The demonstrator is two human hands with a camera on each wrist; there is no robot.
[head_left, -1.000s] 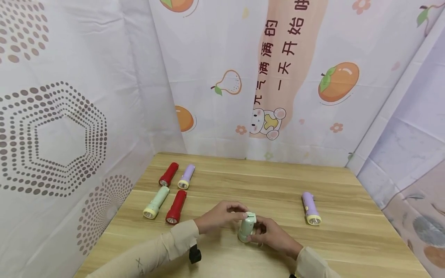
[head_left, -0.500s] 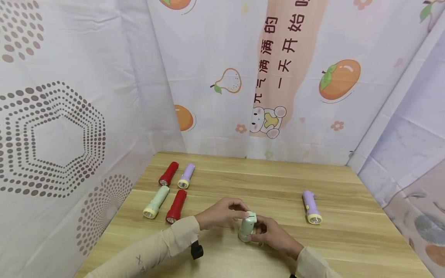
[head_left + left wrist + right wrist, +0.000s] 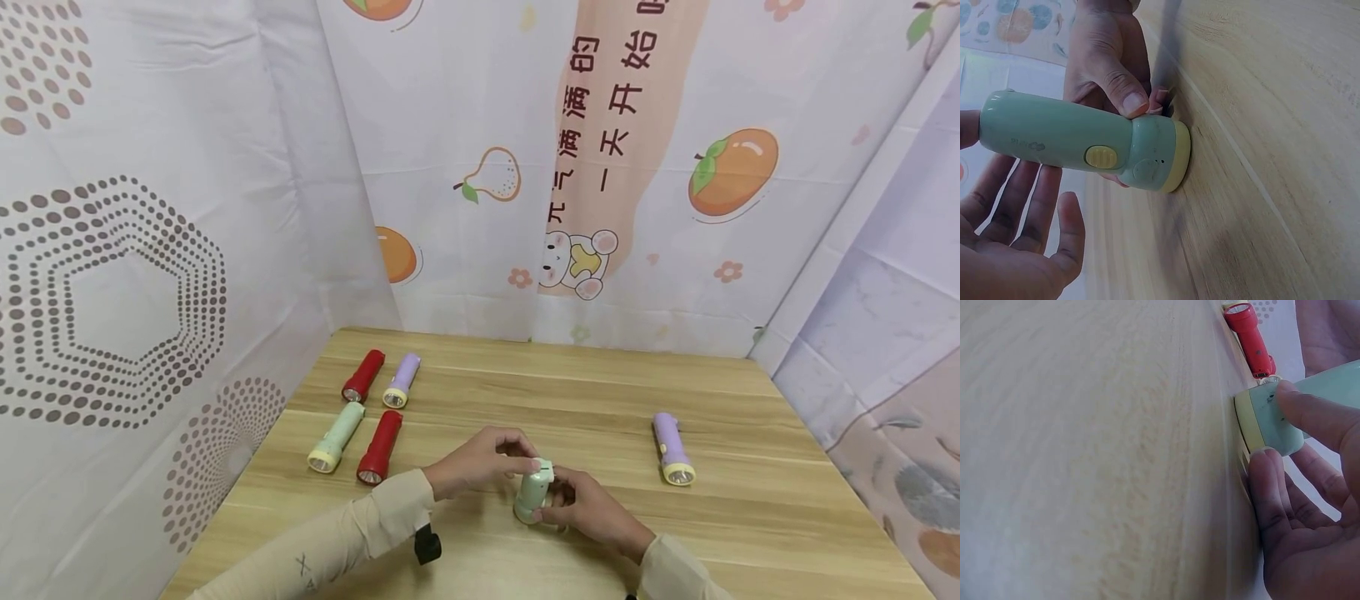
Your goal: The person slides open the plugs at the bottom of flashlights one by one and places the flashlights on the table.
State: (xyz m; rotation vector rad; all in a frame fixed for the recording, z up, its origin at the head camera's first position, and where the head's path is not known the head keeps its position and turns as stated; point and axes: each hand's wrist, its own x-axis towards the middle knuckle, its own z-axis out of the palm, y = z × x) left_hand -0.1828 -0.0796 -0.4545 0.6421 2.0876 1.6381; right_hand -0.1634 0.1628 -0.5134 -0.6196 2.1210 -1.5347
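A light green flashlight (image 3: 531,492) stands upright, head down, on the wooden table, its cream rim (image 3: 1179,156) against the surface. My right hand (image 3: 592,510) grips it low, thumb and fingers on either side of the head, as the right wrist view shows with my right hand (image 3: 1316,525). At the tail end, my left hand (image 3: 480,461) touches the flashlight with its thumb; its other fingers are loosely bent beside the body in the left wrist view, where my left hand (image 3: 1022,244) appears. The yellow switch (image 3: 1102,157) faces the left wrist camera.
To the left lie two red flashlights (image 3: 364,375) (image 3: 381,446), a purple one (image 3: 402,380) and another green one (image 3: 337,437). A second purple flashlight (image 3: 672,448) lies at the right of the table (image 3: 480,383). Printed curtains (image 3: 465,108) hang behind and beside the table.
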